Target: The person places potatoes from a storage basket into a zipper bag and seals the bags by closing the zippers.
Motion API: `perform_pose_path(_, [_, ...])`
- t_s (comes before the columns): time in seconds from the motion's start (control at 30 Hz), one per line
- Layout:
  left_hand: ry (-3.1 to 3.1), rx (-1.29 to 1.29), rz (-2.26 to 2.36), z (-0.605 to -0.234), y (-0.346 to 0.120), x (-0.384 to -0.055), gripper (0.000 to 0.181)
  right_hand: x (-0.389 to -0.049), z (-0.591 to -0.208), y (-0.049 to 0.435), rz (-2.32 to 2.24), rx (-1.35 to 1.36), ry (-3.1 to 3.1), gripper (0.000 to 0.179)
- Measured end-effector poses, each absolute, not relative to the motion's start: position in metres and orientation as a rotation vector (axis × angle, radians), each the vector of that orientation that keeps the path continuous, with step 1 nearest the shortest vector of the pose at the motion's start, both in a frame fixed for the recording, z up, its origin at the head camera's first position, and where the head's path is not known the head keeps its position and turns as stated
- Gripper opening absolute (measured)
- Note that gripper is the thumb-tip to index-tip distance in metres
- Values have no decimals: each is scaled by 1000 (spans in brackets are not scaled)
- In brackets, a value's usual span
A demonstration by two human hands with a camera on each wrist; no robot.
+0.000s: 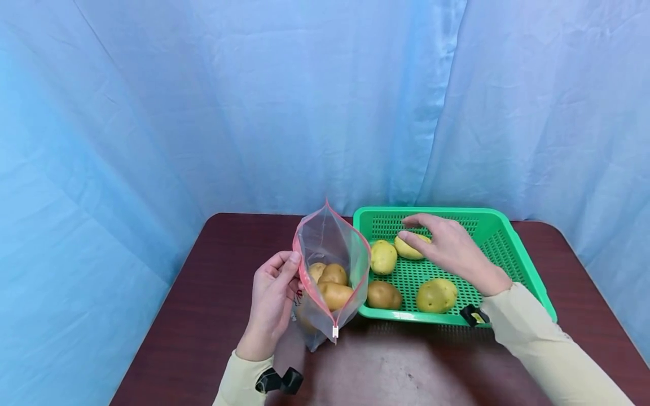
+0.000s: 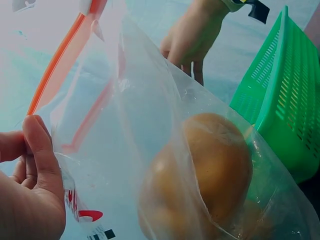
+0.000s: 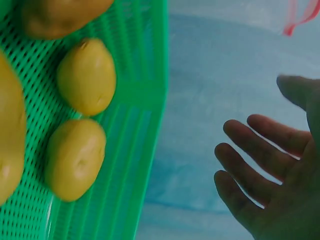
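My left hand [image 1: 271,301] pinches the pink-edged rim of a clear zip bag [image 1: 325,237] between thumb and fingers, and the bag's mouth gapes upward. Several brown potatoes [image 1: 335,295] lie inside it; in the left wrist view one potato [image 2: 217,165] shows through the plastic. Over the green basket [image 1: 523,259] hangs my right hand [image 1: 454,248], fingers spread and slightly bent, with nothing in them. Below and beside it in the basket are a yellow potato [image 1: 410,247], another yellow potato [image 1: 383,257], a brown potato [image 1: 384,295] and a larger yellowish potato [image 1: 437,295].
The basket stands at the right of a dark wooden table [image 1: 213,304], close against the bag. A white slider [image 1: 335,331] sits at the bag's near corner. Blue curtains [image 1: 304,101] hang behind the table and down its sides.
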State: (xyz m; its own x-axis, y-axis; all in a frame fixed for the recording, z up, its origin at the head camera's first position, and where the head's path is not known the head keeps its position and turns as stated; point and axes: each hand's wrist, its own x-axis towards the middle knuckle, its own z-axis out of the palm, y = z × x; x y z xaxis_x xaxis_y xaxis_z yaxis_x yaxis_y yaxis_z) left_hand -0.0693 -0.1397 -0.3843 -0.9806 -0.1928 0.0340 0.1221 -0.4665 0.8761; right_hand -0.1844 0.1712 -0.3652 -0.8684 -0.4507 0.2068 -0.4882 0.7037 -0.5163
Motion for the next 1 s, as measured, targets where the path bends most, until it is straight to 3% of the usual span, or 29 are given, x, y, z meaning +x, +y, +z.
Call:
perform_pose_path(0.23, [-1544, 82, -2532, -384, -141, -68, 19, -203, -373, 187, 816, 883, -2939, 64])
perform_pose_path(0.57, [-1609, 17, -2494, -388, -143, -70, 17, -227, -390, 198, 712, 1053, -2981, 73])
perform_pose_path(1.0, [-1621, 25, -2495, -390, -141, -66, 16, -246, -415, 204, 691, 1029, -3079, 96])
